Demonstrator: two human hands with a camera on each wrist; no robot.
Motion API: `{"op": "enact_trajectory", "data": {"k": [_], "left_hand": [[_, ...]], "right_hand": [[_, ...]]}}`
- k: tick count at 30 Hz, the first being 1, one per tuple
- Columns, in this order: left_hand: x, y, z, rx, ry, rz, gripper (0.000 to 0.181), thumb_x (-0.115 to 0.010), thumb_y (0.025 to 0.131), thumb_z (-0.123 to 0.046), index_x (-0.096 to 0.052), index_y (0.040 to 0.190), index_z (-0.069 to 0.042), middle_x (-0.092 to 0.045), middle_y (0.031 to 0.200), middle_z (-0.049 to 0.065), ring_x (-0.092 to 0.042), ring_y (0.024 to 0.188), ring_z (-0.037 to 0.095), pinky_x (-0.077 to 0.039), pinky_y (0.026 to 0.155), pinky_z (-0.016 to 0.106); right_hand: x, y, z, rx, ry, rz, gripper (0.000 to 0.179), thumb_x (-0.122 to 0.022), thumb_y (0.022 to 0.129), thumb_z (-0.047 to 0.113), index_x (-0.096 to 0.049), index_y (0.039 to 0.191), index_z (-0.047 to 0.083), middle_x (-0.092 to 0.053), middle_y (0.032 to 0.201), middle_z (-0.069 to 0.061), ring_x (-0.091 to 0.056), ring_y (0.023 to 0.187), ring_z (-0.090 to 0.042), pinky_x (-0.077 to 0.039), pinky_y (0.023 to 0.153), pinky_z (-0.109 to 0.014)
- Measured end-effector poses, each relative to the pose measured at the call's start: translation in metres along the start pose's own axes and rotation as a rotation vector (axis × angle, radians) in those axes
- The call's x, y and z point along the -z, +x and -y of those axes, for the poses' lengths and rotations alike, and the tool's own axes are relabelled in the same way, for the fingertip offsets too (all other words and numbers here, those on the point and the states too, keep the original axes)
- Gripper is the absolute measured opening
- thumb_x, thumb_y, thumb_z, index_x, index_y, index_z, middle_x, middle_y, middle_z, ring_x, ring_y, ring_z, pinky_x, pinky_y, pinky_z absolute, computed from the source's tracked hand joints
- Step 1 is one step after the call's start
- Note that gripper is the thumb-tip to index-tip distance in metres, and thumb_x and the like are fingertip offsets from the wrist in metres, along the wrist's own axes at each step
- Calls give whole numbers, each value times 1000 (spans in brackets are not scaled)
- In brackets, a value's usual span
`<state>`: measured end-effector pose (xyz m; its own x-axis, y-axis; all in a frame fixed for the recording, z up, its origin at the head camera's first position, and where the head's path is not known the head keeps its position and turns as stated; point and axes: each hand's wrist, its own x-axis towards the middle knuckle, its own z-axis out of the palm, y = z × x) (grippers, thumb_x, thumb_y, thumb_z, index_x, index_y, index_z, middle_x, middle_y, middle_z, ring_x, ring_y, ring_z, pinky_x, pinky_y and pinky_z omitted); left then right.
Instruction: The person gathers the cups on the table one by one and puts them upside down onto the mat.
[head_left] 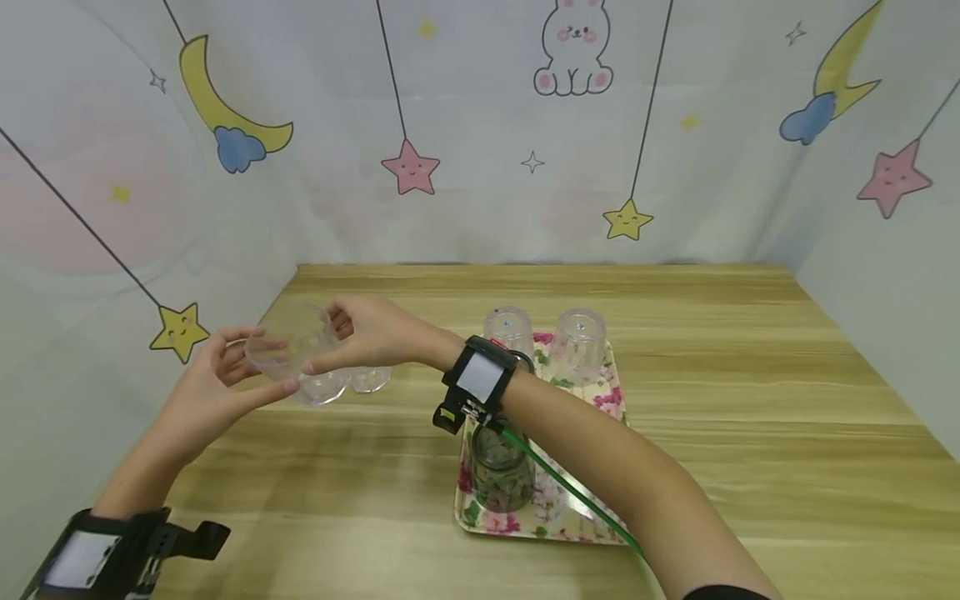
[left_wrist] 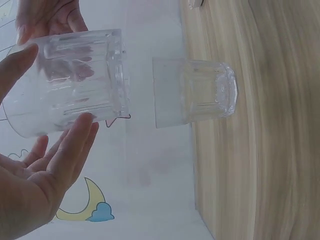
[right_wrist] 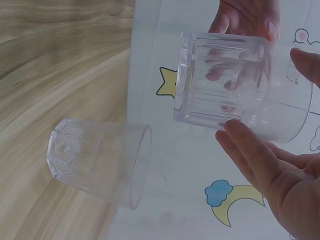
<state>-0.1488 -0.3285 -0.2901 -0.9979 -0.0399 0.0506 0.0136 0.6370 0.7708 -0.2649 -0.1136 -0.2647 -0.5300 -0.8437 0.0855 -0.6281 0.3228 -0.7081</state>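
A clear plastic cup point(head_left: 288, 342) with a ribbed lower part is held upright above the table, between both hands. My left hand point(head_left: 213, 383) holds it from the left, thumb on one side and fingers on the other. From the right, my right hand point(head_left: 378, 333) grips the same cup with thumb and fingers near its upper part. In the left wrist view the cup point(left_wrist: 82, 80) shows its thick base toward the table. A second clear cup point(right_wrist: 100, 160) stands upright on the table just beyond; the held cup partly overlaps it in the head view.
A floral tray point(head_left: 487, 525) lies to the right, under my right forearm. Two clear cups, one a tumbler point(head_left: 581, 346), the other a similar cup point(head_left: 508, 325), stand at its far end. A darker glass jar point(head_left: 502, 475) sits near its front. A printed cloth point(head_left: 480, 225) hangs behind the wooden table point(head_left: 750, 400).
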Motion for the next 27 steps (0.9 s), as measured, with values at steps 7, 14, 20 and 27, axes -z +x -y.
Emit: {"op": "enact_trajectory", "data": {"k": [7,14,20,27], "left_hand": [[-3,-2,-3,-95,-31,-71,69,-74,85,-22,-31,139,-25,-55,125,-25,-46,107,-14,-50,77,8],[-4,-1,-8,-120,-59,-102,69,-74,85,-15,-32,138,-28,-55,121,-29,-46,108,-13,-50,77,6],[-8,-2,-13,-152,-113,-92,67,-72,86,-10,-33,138,-27,-57,122,-26,-49,109,-12,-50,78,7],[-13,-2,-19,-205,-225,-82,66,-71,84,-1,-37,135,-24,-61,121,-21,-54,109,-7,-53,78,9]], "right_hand": [[3,-5,5,-33,48,-30,71,-76,79,42,-47,134,8,-58,128,-2,-58,114,-9,-49,91,-14],[8,-13,8,-9,58,-65,69,-77,79,41,-48,132,7,-60,127,-4,-60,113,-10,-50,91,-15],[10,-17,8,-3,60,-83,67,-76,79,40,-49,131,9,-60,127,-4,-60,112,-10,-51,90,-16],[14,-26,9,-5,85,-112,66,-77,78,40,-50,130,8,-61,123,-3,-61,109,-8,-51,89,-17]]}}
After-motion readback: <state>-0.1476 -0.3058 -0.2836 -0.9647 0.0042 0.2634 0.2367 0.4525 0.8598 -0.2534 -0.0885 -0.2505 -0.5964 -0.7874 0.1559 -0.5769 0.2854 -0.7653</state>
